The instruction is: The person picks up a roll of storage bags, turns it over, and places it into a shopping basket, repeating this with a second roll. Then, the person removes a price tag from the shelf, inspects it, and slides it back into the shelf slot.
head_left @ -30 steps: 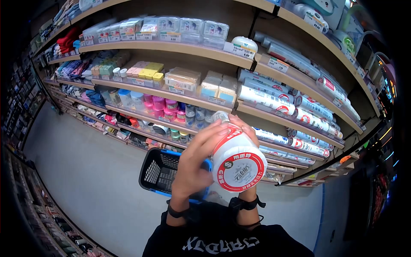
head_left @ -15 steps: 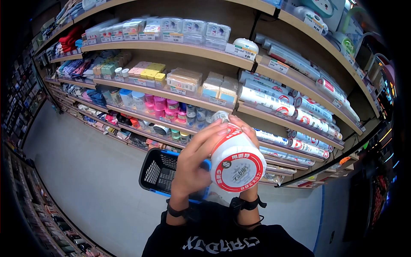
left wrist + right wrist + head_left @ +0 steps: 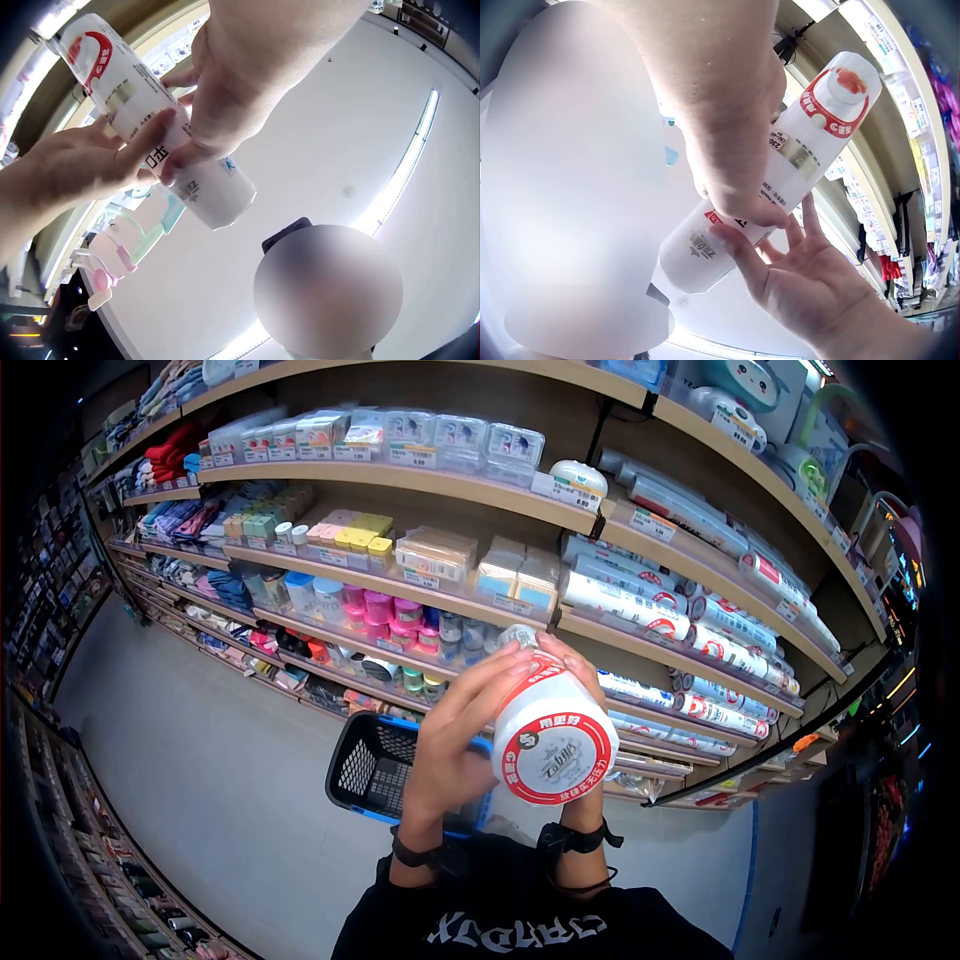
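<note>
Both hands hold a white plastic-wrapped roll, its near end bearing a red-ringed label that faces the head camera. My left hand grips one side, its fingers laid over the top. On the other side is my right hand, mostly hidden behind the roll in the head view. In the left wrist view the right hand wraps the roll around its middle, thumb across the print. The right wrist view shows the left hand with thumb and fingers round the roll.
A black basket with a blue rim sits below, left of the hands. Ahead, shelves carry boxes, sponges and pink tubs. Similar white rolls lie stacked on the right shelves. Grey floor spreads to the left.
The shelves have shifted slightly right and down in the head view. Both hands keep their hold, and the roll has hardly moved.
</note>
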`<state>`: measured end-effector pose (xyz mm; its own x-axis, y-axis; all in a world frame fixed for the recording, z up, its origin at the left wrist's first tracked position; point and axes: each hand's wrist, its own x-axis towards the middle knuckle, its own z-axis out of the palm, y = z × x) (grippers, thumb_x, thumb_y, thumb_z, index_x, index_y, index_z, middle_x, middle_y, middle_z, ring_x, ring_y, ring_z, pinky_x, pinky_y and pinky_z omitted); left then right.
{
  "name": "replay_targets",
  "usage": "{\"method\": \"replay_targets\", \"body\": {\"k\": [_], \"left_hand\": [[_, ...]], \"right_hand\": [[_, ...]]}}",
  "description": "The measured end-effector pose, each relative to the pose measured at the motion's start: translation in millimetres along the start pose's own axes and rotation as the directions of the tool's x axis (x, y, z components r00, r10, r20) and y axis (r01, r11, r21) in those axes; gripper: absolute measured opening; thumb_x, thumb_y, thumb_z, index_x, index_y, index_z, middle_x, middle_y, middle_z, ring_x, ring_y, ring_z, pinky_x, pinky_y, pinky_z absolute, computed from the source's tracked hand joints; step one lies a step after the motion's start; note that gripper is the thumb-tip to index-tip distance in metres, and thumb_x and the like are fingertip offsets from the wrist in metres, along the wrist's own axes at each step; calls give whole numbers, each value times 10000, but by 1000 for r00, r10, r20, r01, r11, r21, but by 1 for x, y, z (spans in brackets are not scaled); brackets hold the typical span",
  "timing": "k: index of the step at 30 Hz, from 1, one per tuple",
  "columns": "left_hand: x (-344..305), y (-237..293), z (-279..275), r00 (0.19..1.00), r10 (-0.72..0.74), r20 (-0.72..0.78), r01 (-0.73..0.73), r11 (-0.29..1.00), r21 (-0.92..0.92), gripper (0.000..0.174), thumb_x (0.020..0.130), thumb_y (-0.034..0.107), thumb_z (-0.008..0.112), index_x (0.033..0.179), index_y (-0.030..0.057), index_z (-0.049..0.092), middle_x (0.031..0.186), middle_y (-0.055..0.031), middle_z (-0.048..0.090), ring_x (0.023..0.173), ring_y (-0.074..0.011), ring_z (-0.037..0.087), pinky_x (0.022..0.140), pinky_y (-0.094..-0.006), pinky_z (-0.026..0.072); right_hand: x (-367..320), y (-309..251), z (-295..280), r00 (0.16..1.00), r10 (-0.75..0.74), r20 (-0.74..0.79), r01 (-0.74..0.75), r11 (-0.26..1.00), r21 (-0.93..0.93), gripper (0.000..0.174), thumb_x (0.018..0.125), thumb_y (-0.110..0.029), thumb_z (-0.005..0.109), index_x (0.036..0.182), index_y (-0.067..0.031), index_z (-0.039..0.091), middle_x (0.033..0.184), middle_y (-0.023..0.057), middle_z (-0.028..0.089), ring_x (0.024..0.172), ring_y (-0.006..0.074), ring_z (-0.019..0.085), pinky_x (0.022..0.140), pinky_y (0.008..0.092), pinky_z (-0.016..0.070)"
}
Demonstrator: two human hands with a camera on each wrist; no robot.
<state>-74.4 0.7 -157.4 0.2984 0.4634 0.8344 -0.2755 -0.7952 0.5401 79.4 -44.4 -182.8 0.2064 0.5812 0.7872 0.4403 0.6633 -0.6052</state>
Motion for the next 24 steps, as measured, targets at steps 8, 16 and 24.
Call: {"method": "replay_targets", "body": {"k": [8,16,24], "left_hand": [[-1,-1,-4,1000,-23,-18,23,1000,7,697,602,-13,789,1263,12,569,1300,-186,568,1251,-365,528,1051,-438,429],[-1,-3,-4,999,-16,-34,16,1000,12,700,602,-23,781,1268,5,566,1284,-191,580,1234,-360,545,1037,-426,441],[-2,-8,-3,997,-58,-42,59,998,25,707,602,2,803,1270,11,574,1279,-201,587,1207,-341,569,1010,-405,457]], "right_hand": [[-1,5,5,1000,-24,2,24,1000,2,697,694,-216,826,1296,-57,513,1301,213,570,1244,385,522,1092,505,356],[2,8,3,999,-16,30,18,999,-39,680,691,-206,822,1282,-43,528,1294,210,574,1238,378,530,1092,491,362],[-4,14,5,996,86,-13,-86,996,32,691,689,-173,820,1293,-7,527,1291,221,577,1209,365,557,1059,465,400]]}}
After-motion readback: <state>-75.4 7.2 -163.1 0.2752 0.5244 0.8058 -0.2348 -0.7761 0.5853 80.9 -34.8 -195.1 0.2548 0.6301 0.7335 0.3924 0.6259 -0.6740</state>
